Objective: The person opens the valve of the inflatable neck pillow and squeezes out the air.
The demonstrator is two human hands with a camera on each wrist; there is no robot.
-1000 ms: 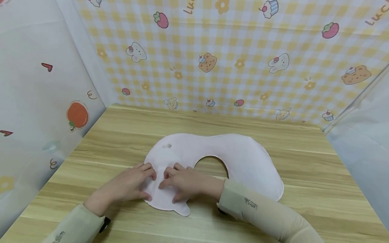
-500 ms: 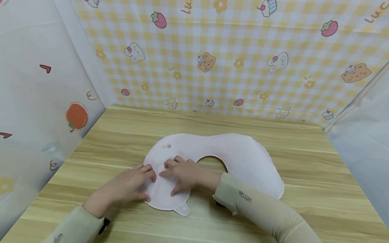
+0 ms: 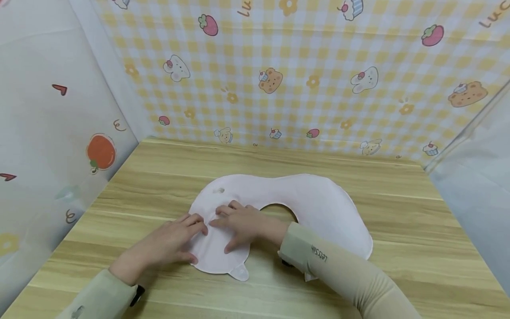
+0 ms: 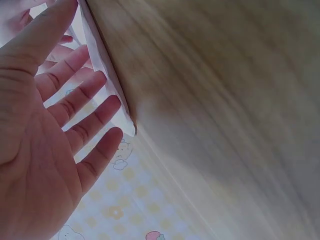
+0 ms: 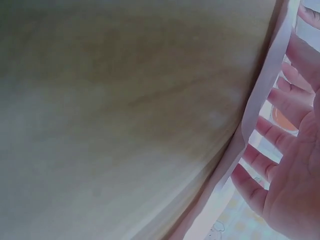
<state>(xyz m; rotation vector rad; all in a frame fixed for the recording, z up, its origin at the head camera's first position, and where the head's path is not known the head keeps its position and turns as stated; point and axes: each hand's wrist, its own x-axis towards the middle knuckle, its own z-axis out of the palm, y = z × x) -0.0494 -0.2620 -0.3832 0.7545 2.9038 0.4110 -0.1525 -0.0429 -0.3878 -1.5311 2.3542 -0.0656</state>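
A pale pink U-shaped neck pillow [image 3: 330, 208] lies fairly flat on the wooden table, its opening toward the person. My left hand [image 3: 172, 241] rests at the outer edge of its left arm, fingers spread and slightly bent. Beside it, my right hand [image 3: 241, 226] presses on the same arm with fingertips and thumb apart. A crease runs between the two hands. Close to the upper left curve sits a small clear valve [image 3: 218, 190]. An ear-shaped tab [image 3: 239, 272] sticks out at the lower end. In the right wrist view, the pillow's edge [image 5: 255, 110] passes along the fingertips.
The wood-grain table [image 3: 406, 248] reaches back to a yellow checked wall cloth [image 3: 314, 102] printed with cartoons. A pale printed panel [image 3: 59, 119] closes the left side. The right sleeve [image 3: 338, 266] covers part of the pillow's right arm.
My right hand has slid a little away from the person over the pillow's left arm, baring more of the lower end and its tab. The left hand stays nearly in place.
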